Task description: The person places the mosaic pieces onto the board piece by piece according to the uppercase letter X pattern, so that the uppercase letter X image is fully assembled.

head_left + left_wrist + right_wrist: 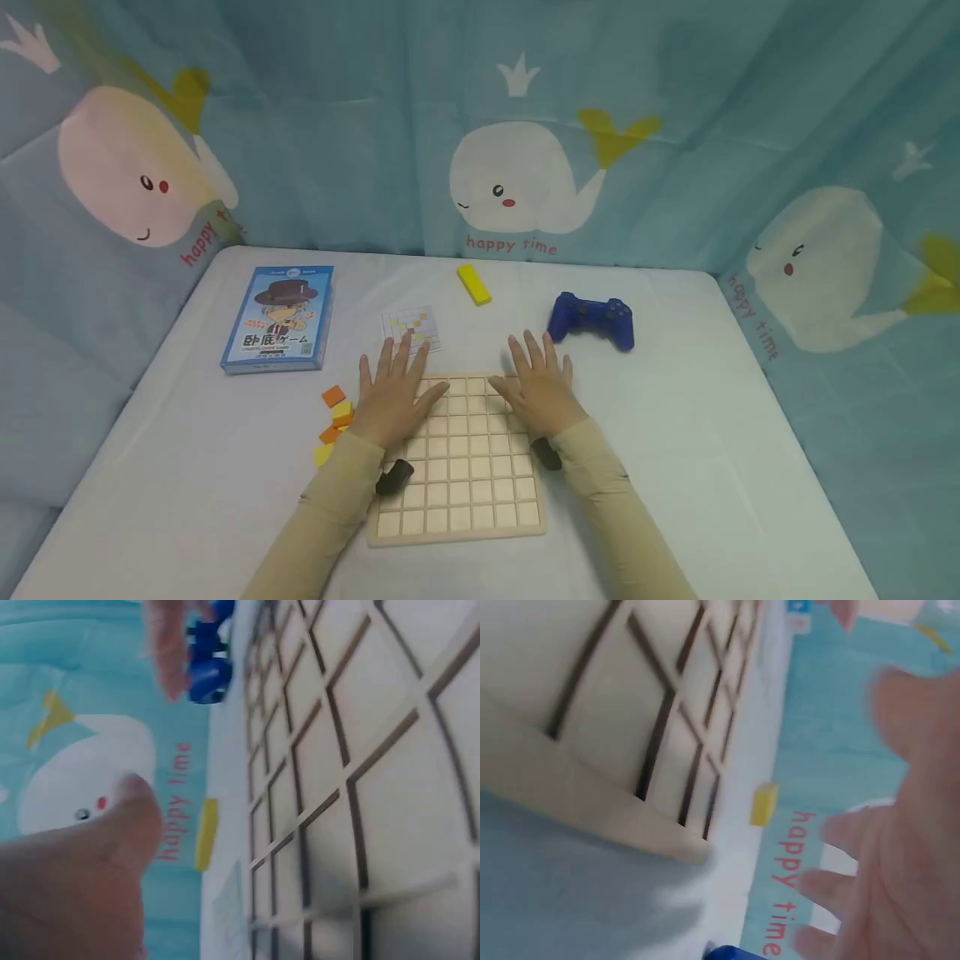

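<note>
A light wooden board (459,471) with a square grid of shallow cells lies on the white table. Above its far left corner is my left hand (392,404), fingers spread and straight, holding nothing. My right hand (546,396) is spread the same way over the far right corner, its palm held above the surface in the right wrist view. Beyond the left fingertips lies a printed card (411,327) with a coloured grid pattern, partly covered by them. Orange and yellow square tiles (333,396) sit in a loose group left of the board, some hidden by the left forearm.
A blue game box (277,318) lies at the back left. Toward the back edge is a yellow block (474,284). A dark blue game controller (592,320) rests just beyond the right hand. A blue curtain (337,167) with whale prints hangs behind the table.
</note>
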A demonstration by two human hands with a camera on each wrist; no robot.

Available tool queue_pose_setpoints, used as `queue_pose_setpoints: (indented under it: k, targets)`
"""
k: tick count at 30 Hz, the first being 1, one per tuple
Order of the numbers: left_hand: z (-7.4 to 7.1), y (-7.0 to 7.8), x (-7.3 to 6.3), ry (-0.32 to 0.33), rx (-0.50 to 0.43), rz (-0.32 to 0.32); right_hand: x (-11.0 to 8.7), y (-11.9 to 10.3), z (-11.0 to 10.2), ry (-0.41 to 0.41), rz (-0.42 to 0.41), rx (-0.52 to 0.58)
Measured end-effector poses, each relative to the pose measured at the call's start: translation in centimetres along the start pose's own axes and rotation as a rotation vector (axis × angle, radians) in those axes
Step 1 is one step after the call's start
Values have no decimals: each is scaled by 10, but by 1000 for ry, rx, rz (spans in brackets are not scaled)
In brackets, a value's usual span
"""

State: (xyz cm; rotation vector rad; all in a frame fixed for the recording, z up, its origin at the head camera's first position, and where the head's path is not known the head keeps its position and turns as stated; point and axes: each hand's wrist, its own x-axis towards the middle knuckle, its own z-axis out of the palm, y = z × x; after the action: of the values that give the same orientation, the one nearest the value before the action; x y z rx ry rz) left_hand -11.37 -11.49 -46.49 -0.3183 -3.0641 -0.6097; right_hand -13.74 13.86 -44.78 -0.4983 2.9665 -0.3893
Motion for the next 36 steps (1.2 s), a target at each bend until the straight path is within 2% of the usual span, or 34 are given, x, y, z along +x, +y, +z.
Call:
queue_pose_setpoints:
  k: [3, 7, 9, 11, 15, 18, 22, 30, 36]
  targets:
    - [-17, -4, -22, 32, -52, -37, -17, 5, -4, -79, -52, 90]
    - [-35, -17, -62, 198, -74, -112, -49, 15, -8, -179, -93, 169]
    - [-39, -22, -82, 254, -59, -184, -63, 19, -9, -197, -119, 172]
    - [-39, -25, -98, 266, -58, -265, -75, 21, -7, -205, -148, 166]
    - [-27, -30, -122, 223, -39, -393, -88, 23, 0, -200, -209, 153]
    - [-16, -35, -129, 244, -26, -396, -91, 23, 4, -201, -211, 148]
    - [-10, -41, -127, 296, -22, -365, -92, 24, 9, -201, -179, 145]
    - [-5, -42, -123, 330, -64, -356, -96, 25, 17, -119, -216, 171]
    - [-5, -39, -121, 347, -105, -375, -98, 28, 25, -107, -189, 195]
